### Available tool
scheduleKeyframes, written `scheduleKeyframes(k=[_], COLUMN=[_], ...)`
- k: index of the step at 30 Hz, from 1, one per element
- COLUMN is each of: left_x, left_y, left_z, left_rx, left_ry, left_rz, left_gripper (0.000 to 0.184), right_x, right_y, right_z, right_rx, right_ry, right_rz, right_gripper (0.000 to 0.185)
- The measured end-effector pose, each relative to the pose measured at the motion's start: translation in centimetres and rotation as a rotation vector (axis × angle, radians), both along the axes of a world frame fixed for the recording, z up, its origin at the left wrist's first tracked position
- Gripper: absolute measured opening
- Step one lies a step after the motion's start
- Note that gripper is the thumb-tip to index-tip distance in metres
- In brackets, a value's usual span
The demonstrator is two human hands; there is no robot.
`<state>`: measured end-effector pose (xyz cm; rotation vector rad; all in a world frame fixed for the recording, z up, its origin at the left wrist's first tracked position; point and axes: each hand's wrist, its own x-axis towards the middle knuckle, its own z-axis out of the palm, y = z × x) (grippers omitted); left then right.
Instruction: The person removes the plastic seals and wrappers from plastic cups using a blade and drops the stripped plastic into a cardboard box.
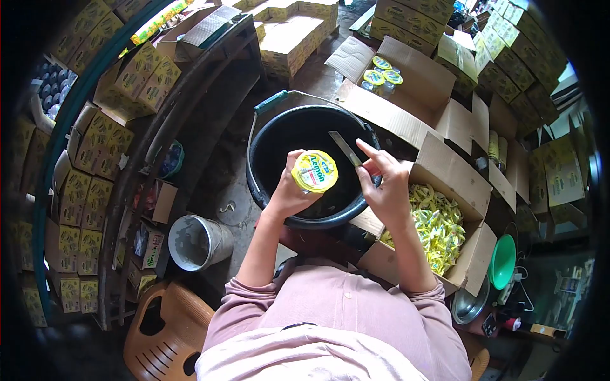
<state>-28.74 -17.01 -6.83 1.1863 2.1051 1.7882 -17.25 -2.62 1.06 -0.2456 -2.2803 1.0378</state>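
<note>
Above the mouth of the black bucket (pixel 311 223), left hand (pixel 291 193) wrapped round a cup (pixel 314 171), its circular yellow top printed "Lemon" and turned upward. Right hand (pixel 389 190) pinches a narrow, flat, straight-edged blade (pixel 345 149), thumb against fingers, tip angled out over the bucket. Bucket round, smooth-walled; thin wire bail with teal grip (pixel 272 101). Near the right forearm, an open cardboard carton (pixel 452 174) heaped with crinkled, glossy yellow scraps (pixel 438 232). Beyond, a second carton (pixel 438 79) holds several round yellow-topped cups (pixel 381 76). Left of the bucket, a scuffed whitish pail (pixel 220 244).
</note>
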Motion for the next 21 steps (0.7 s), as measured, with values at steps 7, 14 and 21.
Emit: scheduleKeyframes(k=[7,14,21], left_x=[-0.1,-0.1,-0.1], left_y=[0.4,0.4,0.4], left_z=[0.0,0.1,0.3], left_rx=[-0.013,-0.018,-0.035], left_ry=[0.092,0.075,0.101], left_rz=[0.135,0.133,0.129], left_gripper=[0.067,0.068,0.069], right_x=[0.3,0.5,0.3], right_y=[-2.5,-3.1,-3.2], right_z=[-1.2,-1.6,-2.1], right_rx=[-0.009,0.070,0.061], right_ry=[-0.067,-0.123,-0.137], right_rz=[0.062,0.085,0.094], right_gripper=[0.031,0.032,0.031])
